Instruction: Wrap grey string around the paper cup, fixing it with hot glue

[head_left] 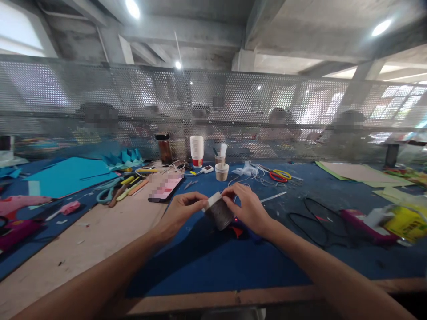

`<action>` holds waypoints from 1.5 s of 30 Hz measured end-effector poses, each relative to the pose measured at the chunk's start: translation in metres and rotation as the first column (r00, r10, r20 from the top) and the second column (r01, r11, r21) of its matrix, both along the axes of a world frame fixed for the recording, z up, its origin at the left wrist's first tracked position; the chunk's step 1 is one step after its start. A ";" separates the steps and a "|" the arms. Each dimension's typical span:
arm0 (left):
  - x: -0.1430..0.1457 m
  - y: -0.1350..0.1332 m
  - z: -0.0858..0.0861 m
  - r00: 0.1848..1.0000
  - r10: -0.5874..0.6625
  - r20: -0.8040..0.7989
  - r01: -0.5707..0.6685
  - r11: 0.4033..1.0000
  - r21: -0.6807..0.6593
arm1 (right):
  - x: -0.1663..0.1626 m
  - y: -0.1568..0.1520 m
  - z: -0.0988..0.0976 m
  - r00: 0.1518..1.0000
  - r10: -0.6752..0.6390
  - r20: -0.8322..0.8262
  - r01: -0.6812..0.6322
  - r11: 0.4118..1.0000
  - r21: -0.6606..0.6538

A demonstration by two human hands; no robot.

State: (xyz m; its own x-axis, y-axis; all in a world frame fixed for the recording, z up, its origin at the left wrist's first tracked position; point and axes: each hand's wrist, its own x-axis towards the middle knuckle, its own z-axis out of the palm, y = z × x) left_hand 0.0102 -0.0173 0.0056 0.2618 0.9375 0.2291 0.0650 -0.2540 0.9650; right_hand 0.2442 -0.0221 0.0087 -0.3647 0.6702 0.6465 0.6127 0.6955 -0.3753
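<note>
Both hands [213, 209] grip a tilted paper cup [218, 212].

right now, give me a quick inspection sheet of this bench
surface: blue mat over a wooden bench
job's things: small dark cup with a pale rim, held above the mat
clutter: phone, stacked paper cups, red-and-yellow scissors, teal paper
grips: left hand and right hand both pinch the cup
cables: black cable looped on the right, white cord by the phone
surroundings: perforated screen, people seated behind it
</note>
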 end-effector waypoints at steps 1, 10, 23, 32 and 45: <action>0.000 0.000 -0.001 1.000 -0.001 0.007 0.002 1.000 -0.002 | 0.000 0.000 0.000 1.000 -0.005 -0.001 0.005 1.000 -0.010; 0.003 -0.001 -0.001 0.996 -0.027 0.080 0.033 0.997 -0.071 | -0.002 -0.001 -0.004 0.994 0.020 -0.104 -0.028 0.997 -0.073; -0.002 -0.006 0.006 0.985 -0.169 0.042 0.172 0.980 -0.097 | -0.004 -0.002 -0.001 0.984 0.063 -0.168 -0.067 0.998 -0.018; -0.002 -0.008 0.002 0.986 -0.161 0.045 0.163 0.986 -0.046 | -0.004 -0.006 0.003 0.987 0.048 -0.154 -0.044 0.999 0.027; 0.002 -0.005 0.006 0.998 -0.009 0.057 0.012 0.998 -0.056 | -0.002 -0.005 0.007 0.992 0.050 -0.118 -0.049 0.999 0.008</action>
State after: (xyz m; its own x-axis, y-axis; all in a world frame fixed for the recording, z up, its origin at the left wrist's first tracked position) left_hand 0.0120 -0.0224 0.0112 0.2598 0.9465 0.1914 0.0069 -0.2000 0.9798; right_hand 0.2427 -0.0272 0.0161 -0.3183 0.6499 0.6901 0.5288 0.7259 -0.4397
